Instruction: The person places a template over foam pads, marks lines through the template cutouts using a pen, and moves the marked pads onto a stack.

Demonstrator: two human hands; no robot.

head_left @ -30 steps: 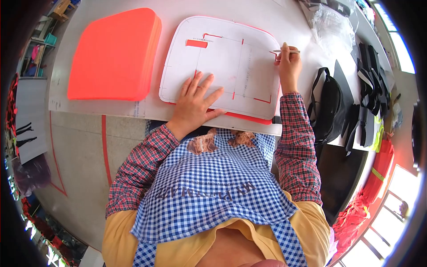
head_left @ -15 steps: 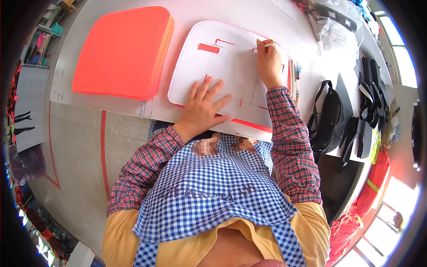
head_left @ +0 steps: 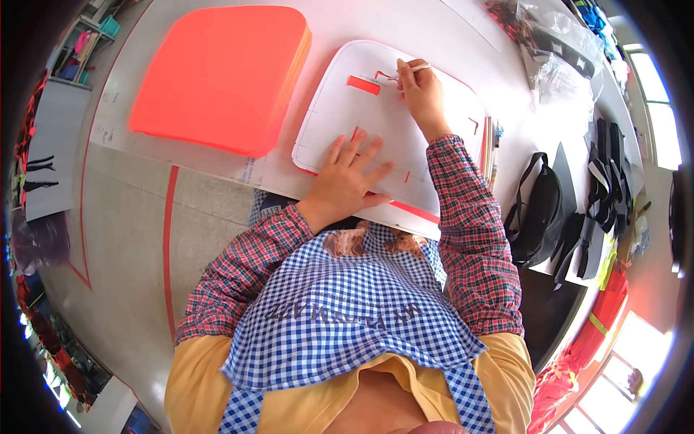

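Note:
A white rounded template (head_left: 336, 105) with narrow slots and printed lines lies on the table in front of me. Red material (head_left: 416, 211) shows along its lower edge and through the slots. My left hand (head_left: 343, 184) rests flat on the template's lower left part, fingers spread. Near the top, my right hand (head_left: 425, 101) pinches a slim white pen (head_left: 419, 68). Its tip points left, close to an L-shaped slot beside the wide red slot (head_left: 363, 84); whether it touches the surface I cannot tell.
Left of the template sits a stack of rounded orange-red panels (head_left: 217, 79). At the right lie a black bag (head_left: 536, 213), black straps (head_left: 603, 173) and clear plastic wrapping (head_left: 560, 83). The table's front edge runs close to my apron (head_left: 347, 304).
My right hand has moved left with the pen, from the template's upper right towards the L-shaped slot. My left hand stays flat on the template. The whole view has shifted slightly.

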